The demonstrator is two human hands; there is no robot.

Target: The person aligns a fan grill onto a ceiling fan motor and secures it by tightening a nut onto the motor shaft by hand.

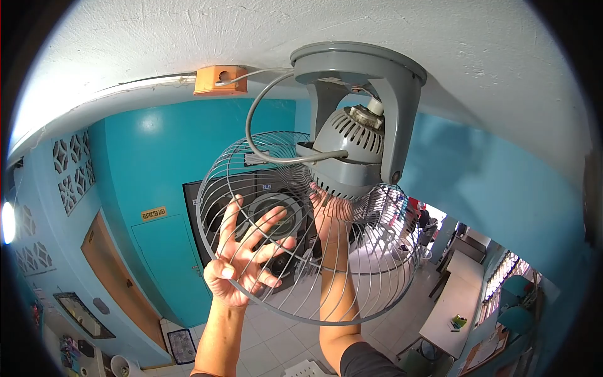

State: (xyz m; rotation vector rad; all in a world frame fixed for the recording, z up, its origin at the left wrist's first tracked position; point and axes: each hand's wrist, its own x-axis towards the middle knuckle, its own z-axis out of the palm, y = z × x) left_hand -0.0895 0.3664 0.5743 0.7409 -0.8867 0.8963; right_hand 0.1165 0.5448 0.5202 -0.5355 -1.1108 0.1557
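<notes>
I have the wire cage (301, 319) up below the grey motor (348, 151), its narrow end close against it; I can't tell if it's fastened. My left hand (248, 261) is spread among the wires, thumb at the rim. My right hand (330, 213) is up by the narrow end; wires hide its grip. The motor hangs from the ceiling (188, 38), near an orange box (221, 81). A surface (449, 301) stands lower right.

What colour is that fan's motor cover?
Grey, with dark slots; the motor cover shows best in the head view.
</notes>
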